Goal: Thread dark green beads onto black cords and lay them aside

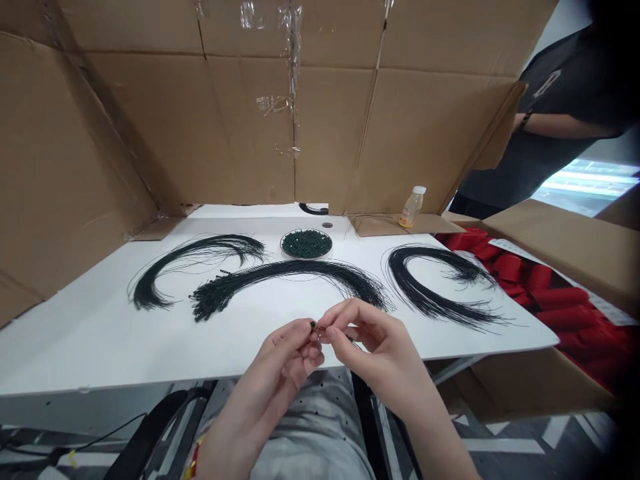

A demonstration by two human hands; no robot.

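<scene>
Left hand: (285, 360) fingers curled, thumb and forefinger pinched closed on a small dark bead (313, 325).
Right hand: (373, 343) narrow pinch, fingertips (334, 331) just beside the bead and closed on a thin black strand (351, 339); exactly how the strand and bead join is too small to tell.
Between the hands: the bead, held above the table's near edge, in front of the person's grey clothing (313, 427).
Table: a white board (95, 353) under and ahead of the hands.
On it: three curved bundles of black strands, the left bundle (190, 251), the middle bundle (295, 270) with beaded ends nearest the left hand, and the right bundle (425, 297).
Beyond them: a round dish (307, 244) heaped with dark green beads.
Writing: a plastic bottle (412, 207) with a label too small to read, standing at the back; white strips on red items (510, 267) in a carton, right, are also unreadable.
Surroundings: cardboard sheets (225, 120) wall the table; a co-worker in a dark T-shirt (560, 160) stands to the right.
</scene>
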